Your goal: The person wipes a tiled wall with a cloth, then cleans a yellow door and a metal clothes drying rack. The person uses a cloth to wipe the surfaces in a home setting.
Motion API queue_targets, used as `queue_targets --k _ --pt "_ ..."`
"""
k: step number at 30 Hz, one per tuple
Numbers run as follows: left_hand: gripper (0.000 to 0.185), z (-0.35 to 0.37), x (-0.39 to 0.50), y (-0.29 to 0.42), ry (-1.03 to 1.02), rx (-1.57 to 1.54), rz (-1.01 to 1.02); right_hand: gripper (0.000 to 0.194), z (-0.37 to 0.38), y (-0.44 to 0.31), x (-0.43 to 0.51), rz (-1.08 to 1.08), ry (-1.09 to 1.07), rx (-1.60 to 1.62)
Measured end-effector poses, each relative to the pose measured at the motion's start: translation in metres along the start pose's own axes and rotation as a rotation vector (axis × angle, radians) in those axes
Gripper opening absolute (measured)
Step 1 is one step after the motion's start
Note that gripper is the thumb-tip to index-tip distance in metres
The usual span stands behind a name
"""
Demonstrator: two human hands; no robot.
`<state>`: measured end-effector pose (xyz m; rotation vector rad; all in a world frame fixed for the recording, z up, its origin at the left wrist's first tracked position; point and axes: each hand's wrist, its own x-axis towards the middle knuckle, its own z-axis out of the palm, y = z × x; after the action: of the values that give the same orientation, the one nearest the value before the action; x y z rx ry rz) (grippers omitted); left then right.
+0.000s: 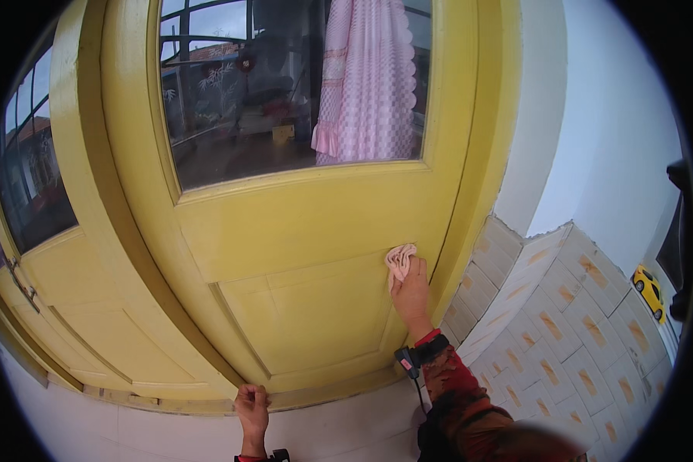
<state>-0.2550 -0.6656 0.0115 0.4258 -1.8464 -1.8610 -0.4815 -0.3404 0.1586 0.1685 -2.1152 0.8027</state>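
My right hand (411,291) holds a crumpled pale pink cloth (400,260) against a yellow painted door (312,225), at the upper right corner of its lower recessed panel (317,312). A black strap with a small device (407,361) and a cable sits around the right wrist, over a red patterned sleeve. Low in the view, near the foot of the door, my left hand (253,401) has its fingers curled in; no object shows in it. Its wrist also bears something black.
Above the panel is a glass pane (242,115) with a pink curtain (369,86) behind it. Another yellow door with a metal handle (23,286) stands at left. At right are a tiled wall (560,323) and a yellow toy car (648,293) on a ledge.
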Motion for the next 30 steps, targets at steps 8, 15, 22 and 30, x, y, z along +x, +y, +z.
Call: queue_targets --k 8,15,22,30 --pt "0.014 0.002 0.005 -0.001 -0.033 0.019 0.024 0.046 0.084 0.088 -0.144 0.195 -0.215 -0.063" --pt "0.013 -0.003 0.002 -0.001 -0.018 0.020 0.108 0.047 0.071 0.106 -0.250 0.156 -1.077 0.049" --pt "0.016 -0.012 -0.005 0.010 0.081 0.120 0.039 0.053 0.059 0.026 -0.237 0.219 -1.162 0.595" --pt "0.016 -0.038 -0.010 0.020 0.121 0.095 0.044 0.037 0.026 -0.215 -0.036 -0.603 -0.430 0.595"
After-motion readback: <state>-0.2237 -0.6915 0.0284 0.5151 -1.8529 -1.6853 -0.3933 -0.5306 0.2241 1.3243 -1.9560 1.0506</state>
